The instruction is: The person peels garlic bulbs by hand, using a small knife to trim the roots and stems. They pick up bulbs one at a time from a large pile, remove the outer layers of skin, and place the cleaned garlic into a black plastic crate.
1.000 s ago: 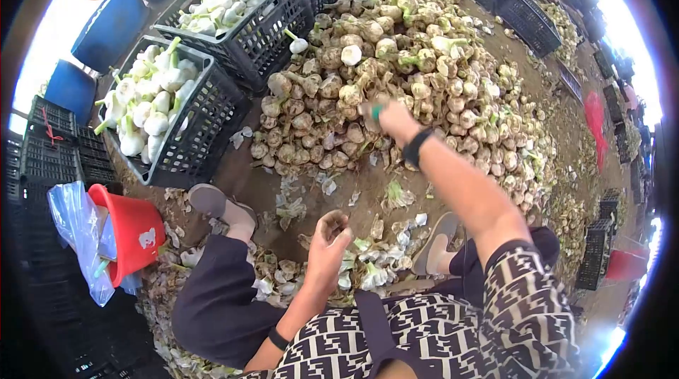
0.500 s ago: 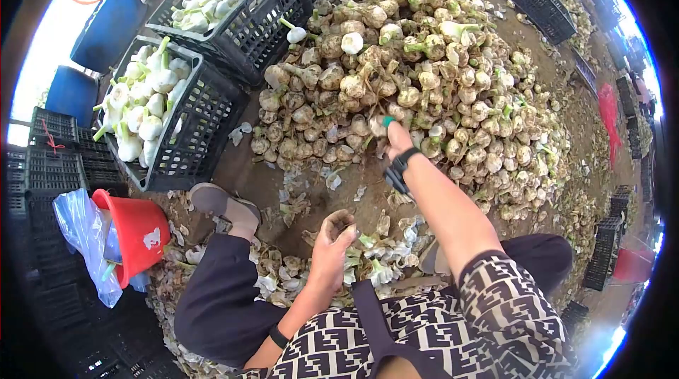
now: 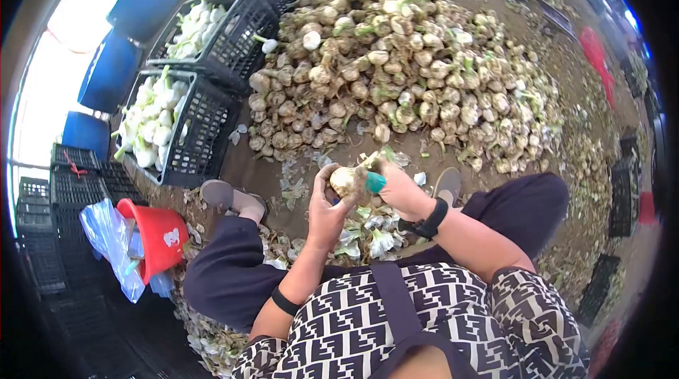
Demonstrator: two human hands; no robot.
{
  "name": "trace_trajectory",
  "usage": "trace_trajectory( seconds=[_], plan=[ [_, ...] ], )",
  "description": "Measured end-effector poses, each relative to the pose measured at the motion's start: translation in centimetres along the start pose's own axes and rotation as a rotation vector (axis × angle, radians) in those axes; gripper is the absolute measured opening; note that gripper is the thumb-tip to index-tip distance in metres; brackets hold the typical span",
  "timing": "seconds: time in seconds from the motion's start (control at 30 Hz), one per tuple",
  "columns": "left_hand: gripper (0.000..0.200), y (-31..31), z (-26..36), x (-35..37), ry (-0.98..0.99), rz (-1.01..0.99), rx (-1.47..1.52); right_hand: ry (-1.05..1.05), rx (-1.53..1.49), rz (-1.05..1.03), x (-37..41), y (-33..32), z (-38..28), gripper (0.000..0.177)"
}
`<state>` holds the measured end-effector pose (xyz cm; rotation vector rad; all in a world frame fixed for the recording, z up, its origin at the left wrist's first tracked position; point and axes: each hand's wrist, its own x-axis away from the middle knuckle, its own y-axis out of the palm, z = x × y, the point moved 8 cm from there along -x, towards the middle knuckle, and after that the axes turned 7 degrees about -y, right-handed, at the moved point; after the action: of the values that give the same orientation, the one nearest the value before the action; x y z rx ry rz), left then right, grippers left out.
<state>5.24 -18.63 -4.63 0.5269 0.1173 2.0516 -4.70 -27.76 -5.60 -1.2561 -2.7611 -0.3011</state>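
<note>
My left hand (image 3: 328,203) is wrapped around a garlic bulb (image 3: 345,181), brownish-white with dirt on its skin. My right hand (image 3: 402,191), with a green cover on the thumb, pinches the same bulb at its stem end. Both hands are close together in front of my body, above peeled skins (image 3: 382,241) on the ground. Just beyond them lies a large heap of unpeeled garlic (image 3: 396,61), with soil and short green stems on the bulbs.
Black crates of cleaned white garlic (image 3: 152,121) stand at the left, one behind another. A red bucket (image 3: 159,237) with a clear plastic bag (image 3: 109,237) is beside my left leg. Stacked black crates (image 3: 49,266) fill the far left, and blue barrels (image 3: 109,71) stand behind.
My right hand has come back from the heap to my left hand, and a garlic bulb is now between them. My left hand, empty before, has closed around it. The view has shifted somewhat.
</note>
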Motion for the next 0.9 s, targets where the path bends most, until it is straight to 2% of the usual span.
trace_trajectory(
  seconds=[0.03,0.07,0.1,0.13,0.2,0.23,0.37,0.4,0.47,0.53,0.63,0.67,0.73,0.77,0.8,0.87,0.9],
  plan=[
    [0.06,0.2,0.7,0.3,0.063,0.034,-0.223,0.115,-0.089,-0.047,0.3,0.2,1.7,0.016],
    [0.06,0.3,0.8,0.5,0.067,0.02,-0.231,0.228,-0.18,-0.1,0.7,0.8,2.7,0.012],
    [0.061,0.4,1.9,0.9,0.206,0.043,-0.445,0.326,-0.217,-0.072,1.4,1.2,0.3,0.019],
    [0.061,0.8,2.8,1.5,0.347,0.07,-0.656,0.32,-0.222,-0.068,1.3,1.4,0.3,0.019],
    [0.06,1.0,3.9,2.2,0.403,0.121,-0.707,0.147,-0.276,-0.1,0.7,2.3,-1.4,0.013],
    [0.06,0.5,3.5,2.1,0.354,0.129,-0.645,0.22,-0.332,-0.047,0.9,2.3,-1.4,0.014],
    [0.06,-0.1,3.5,2.1,0.297,0.103,-0.494,0.161,-0.214,-0.086,1.0,2.4,-2.7,0.017],
    [0.06,0.0,3.8,2.2,0.297,0.102,-0.494,0.083,-0.147,-0.13,0.8,2.4,-3.2,0.019],
    [0.06,-0.3,3.0,1.9,0.092,0.018,0.015,0.008,-0.076,-0.179,0.6,2.7,-3.1,0.022],
    [0.06,-0.3,3.5,2.0,0.117,0.015,-0.016,-0.273,-0.032,-0.118,0.3,2.5,-4.3,0.026],
    [0.05,0.3,4.0,2.0,0.068,-0.07,-0.006,-0.335,-0.087,-0.063,0.3,2.0,-4.5,0.029],
    [0.045,0.4,3.4,2.1,-0.012,-0.083,0.108,-0.334,-0.088,-0.065,0.4,1.7,-5.1,0.029],
    [0.041,0.2,2.6,2.1,-0.096,-0.093,0.22,-0.411,0.284,-0.176,1.3,1.6,-7.0,0.028],
    [0.038,0.4,1.3,1.9,-0.265,-0.115,0.422,-0.508,0.554,-0.211,1.4,1.5,-7.3,0.034],
    [0.037,1.0,0.2,1.9,-0.433,-0.138,0.625,-0.507,0.554,-0.213,1.5,1.4,-7.1,0.034],
    [0.04,1.5,-0.3,1.8,-0.464,-0.129,0.59,-0.534,0.601,-0.11,1.6,0.7,-7.3,0.036],
    [0.04,1.4,-0.2,1.5,-0.415,-0.127,0.563,-0.518,0.507,-0.047,2.1,0.4,-7.9,0.032]
  ],
)
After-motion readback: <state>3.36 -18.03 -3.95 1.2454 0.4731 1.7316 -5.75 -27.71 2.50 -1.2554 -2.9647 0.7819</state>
